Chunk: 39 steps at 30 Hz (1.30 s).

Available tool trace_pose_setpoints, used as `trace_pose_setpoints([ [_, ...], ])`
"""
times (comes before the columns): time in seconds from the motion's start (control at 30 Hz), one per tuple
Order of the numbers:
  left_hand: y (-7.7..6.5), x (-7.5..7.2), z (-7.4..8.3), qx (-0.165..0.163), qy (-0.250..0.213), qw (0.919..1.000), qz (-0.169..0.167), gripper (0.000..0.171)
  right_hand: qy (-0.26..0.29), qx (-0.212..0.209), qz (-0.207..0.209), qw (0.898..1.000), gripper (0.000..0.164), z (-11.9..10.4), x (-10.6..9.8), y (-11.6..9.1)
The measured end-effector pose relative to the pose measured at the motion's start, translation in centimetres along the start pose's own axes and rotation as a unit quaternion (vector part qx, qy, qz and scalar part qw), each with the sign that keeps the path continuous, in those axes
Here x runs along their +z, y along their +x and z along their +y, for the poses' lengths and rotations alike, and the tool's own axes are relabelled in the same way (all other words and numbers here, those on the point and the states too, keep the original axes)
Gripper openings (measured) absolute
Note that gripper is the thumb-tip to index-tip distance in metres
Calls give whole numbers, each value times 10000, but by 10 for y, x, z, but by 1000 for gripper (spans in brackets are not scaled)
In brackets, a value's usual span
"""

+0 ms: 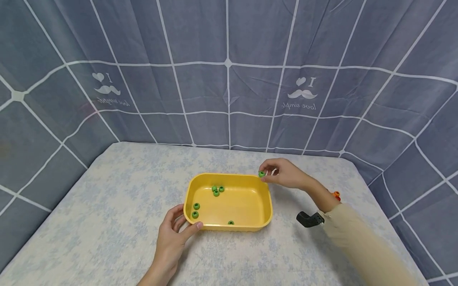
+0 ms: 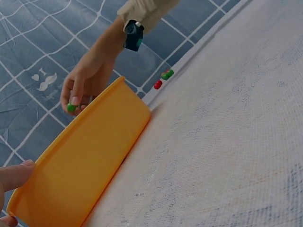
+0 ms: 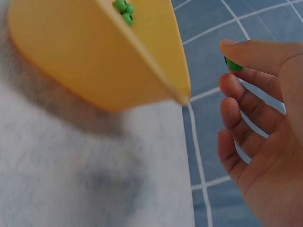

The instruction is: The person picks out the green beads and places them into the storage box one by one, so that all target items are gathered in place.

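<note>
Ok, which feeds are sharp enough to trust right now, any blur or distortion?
Head view: sharp, evenly lit, wide-angle bending of the backdrop grid; green bead in the right hand reads clearly. Left wrist view: darker, tilted, yellow tray clear. Right wrist view: tray and cloth smeared by blur; bead mostly hidden.

A pale floral tablecloth meets blue-grey gridded curtains (printed with moustaches).

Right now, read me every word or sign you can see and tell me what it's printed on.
"I" with a heart and moustache, "love simple": right print on the blue curtain.
The same print on the left, skewed, barely legible.
Yellow tray and green beads: no text.
</note>
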<state>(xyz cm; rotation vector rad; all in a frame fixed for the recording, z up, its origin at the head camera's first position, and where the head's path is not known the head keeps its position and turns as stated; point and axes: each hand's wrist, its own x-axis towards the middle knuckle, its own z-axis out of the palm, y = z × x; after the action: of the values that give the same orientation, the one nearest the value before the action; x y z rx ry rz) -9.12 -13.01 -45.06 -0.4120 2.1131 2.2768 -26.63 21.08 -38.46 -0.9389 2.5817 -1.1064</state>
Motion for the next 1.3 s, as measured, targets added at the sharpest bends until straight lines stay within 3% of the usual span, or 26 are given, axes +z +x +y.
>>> trace_pose_setpoints([
  [0.73,2,3,1,-16,-51,10000,-4,77,269,-586,-253,9976,18,-32,29,48],
  [1.3,0,1,0,-36,-56,10000,39,76,216,-249,-285,9990,19,-22,23,34],
])
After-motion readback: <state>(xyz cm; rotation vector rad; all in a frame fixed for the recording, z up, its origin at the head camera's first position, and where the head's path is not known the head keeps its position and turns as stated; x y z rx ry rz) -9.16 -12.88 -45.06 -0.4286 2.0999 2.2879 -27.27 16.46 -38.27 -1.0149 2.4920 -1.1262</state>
